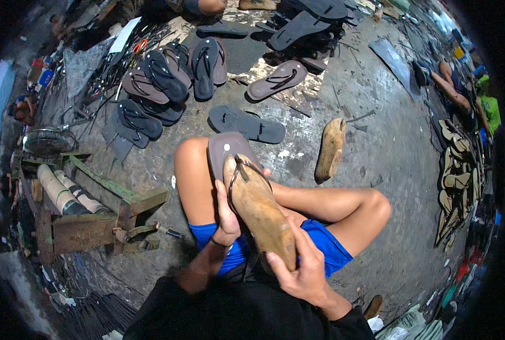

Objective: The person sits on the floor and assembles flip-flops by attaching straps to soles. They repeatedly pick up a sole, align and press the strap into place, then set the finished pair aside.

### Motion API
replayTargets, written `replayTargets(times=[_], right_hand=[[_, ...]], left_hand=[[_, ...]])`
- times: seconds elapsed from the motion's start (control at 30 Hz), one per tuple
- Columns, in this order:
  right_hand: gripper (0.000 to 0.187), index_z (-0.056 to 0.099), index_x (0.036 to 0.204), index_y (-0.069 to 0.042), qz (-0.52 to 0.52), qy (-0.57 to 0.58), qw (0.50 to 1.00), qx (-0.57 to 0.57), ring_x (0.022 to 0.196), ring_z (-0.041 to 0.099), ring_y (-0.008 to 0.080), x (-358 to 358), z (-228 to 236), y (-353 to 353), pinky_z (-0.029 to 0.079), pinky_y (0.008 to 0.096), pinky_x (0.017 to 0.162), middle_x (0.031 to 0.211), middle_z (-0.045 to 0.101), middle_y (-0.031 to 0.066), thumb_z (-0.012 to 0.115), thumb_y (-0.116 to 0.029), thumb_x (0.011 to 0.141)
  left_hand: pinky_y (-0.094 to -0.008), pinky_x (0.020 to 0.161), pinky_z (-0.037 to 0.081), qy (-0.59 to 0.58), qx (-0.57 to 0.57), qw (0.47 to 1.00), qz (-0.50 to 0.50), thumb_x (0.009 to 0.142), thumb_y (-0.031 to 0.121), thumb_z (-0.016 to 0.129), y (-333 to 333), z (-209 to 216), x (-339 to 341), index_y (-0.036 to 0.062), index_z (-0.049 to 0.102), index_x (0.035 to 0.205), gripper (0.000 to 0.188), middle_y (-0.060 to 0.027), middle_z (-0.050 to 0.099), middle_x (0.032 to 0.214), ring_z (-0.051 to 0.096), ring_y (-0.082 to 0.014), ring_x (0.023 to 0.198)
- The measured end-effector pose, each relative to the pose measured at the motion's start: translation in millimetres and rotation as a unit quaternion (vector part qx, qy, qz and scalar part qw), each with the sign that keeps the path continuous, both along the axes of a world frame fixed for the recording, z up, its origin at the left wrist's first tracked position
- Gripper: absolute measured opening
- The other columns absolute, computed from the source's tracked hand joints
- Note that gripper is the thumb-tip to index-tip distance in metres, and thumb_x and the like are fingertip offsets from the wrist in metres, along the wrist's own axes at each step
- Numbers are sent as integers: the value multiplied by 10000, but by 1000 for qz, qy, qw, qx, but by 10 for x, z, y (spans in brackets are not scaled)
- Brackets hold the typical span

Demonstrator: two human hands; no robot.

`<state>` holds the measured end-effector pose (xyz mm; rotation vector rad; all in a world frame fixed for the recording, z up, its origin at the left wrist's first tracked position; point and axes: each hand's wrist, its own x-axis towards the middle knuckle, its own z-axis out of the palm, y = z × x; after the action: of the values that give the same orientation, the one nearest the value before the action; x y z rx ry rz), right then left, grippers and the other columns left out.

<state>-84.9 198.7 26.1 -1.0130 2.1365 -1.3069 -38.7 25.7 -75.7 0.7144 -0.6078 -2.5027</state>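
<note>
A wooden shoe last [259, 204] lies along the top of a brown-grey flip-flop [219, 148] above my lap. Its toe end sits under the dark thong strap [238, 170], which forks around it. My left hand [226, 218] grips the flip-flop from its left side, thumb up along the edge; most of its fingers are hidden underneath, with a few tips showing at the right edge. My right hand [302, 265] closes around the heel end of the last, thumb on the near side and fingers along its right.
A second wooden last [330, 150] lies on the floor to the right. Ahead are a dark flip-flop [247, 123], a brown one [278, 80] and a cluster of finished pairs [159, 79]. On the left stands a wooden frame [85, 232] near a fan [50, 140]. Tan sandals [455, 181] line the far right.
</note>
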Motion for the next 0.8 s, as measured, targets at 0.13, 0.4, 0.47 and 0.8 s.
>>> replayTargets(times=[0.13, 0.4, 0.47, 0.8], right_hand=[[650, 501, 1313, 106, -7, 86, 996, -9, 1082, 651, 389, 104, -128, -237, 532, 393, 910, 1221, 612, 283, 779, -121, 771], [607, 560, 1266, 96, -99, 177, 978, -51, 1075, 669, 343, 161, -355, -674, 549, 377, 890, 1182, 655, 242, 788, -147, 759], [590, 564, 1262, 96, -110, 175, 977, -57, 1076, 669, 347, 159, -414, -704, 548, 376, 897, 1179, 656, 243, 781, -137, 765], [643, 509, 1327, 96, -118, 252, 957, -80, 1155, 608, 405, -130, -309, -719, 501, 417, 970, 1271, 586, 276, 771, -82, 767]], left_hand=[[-417, 961, 514, 128, 32, 990, -55, 878, 830, 156, -7, -244, 223, -3, 325, 1486, 1045, -191, 435, 1481, 606, -286, 1129], [-412, 971, 504, 141, 108, 983, -45, 865, 838, 203, -71, -295, 202, -5, 324, 1484, 1053, -209, 470, 1444, 605, -289, 1098], [-411, 982, 496, 124, 107, 986, -32, 869, 834, 205, -91, -360, 187, -4, 328, 1483, 1047, -212, 469, 1444, 603, -296, 1105], [-380, 1101, 383, 13, -269, 961, -63, 881, 500, 695, -315, 73, -139, -35, 295, 1453, 879, -159, 508, 1328, 481, -257, 1276]])
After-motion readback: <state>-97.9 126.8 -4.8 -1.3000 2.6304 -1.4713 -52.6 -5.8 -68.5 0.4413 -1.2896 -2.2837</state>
